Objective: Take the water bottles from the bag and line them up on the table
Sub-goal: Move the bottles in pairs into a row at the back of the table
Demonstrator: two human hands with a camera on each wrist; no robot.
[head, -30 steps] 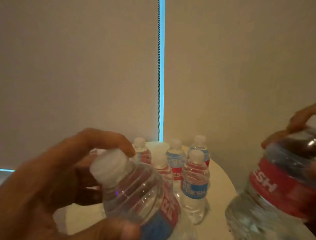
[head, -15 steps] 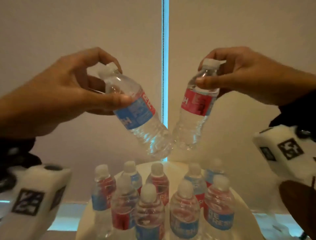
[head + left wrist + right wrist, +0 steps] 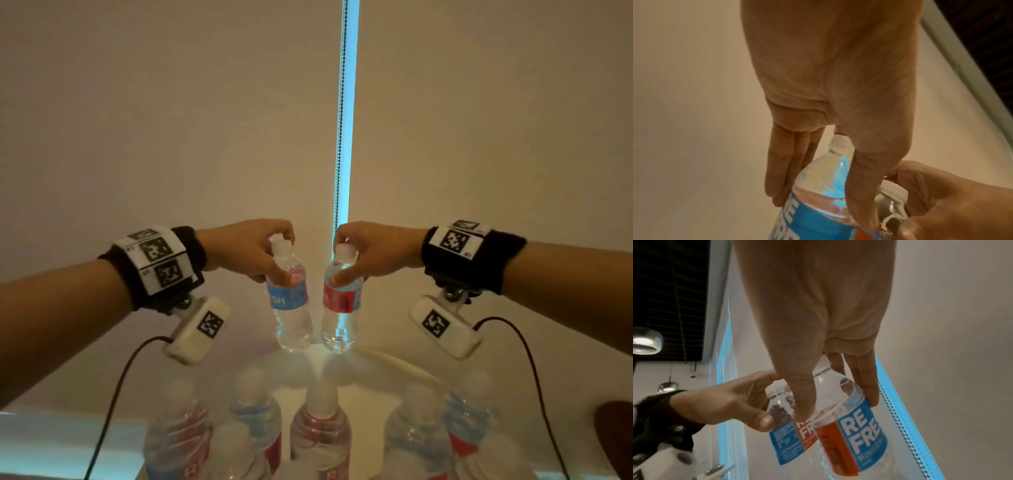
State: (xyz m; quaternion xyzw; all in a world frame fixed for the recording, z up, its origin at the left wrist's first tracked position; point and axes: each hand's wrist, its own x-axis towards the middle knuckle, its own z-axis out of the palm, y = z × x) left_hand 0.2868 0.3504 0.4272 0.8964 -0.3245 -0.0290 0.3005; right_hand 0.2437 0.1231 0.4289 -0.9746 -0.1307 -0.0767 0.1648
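The left hand (image 3: 245, 250) pinches one water bottle (image 3: 291, 301) near its cap, thumb on the blue label; the right hand (image 3: 373, 250) pinches a second bottle (image 3: 340, 301) likewise; both hang just beside each other above the far edge of the round table (image 3: 394, 368). The standing bottles (image 3: 320, 438) below are blurred and cut off by the frame; their labels are illegible; no bag is discernible.
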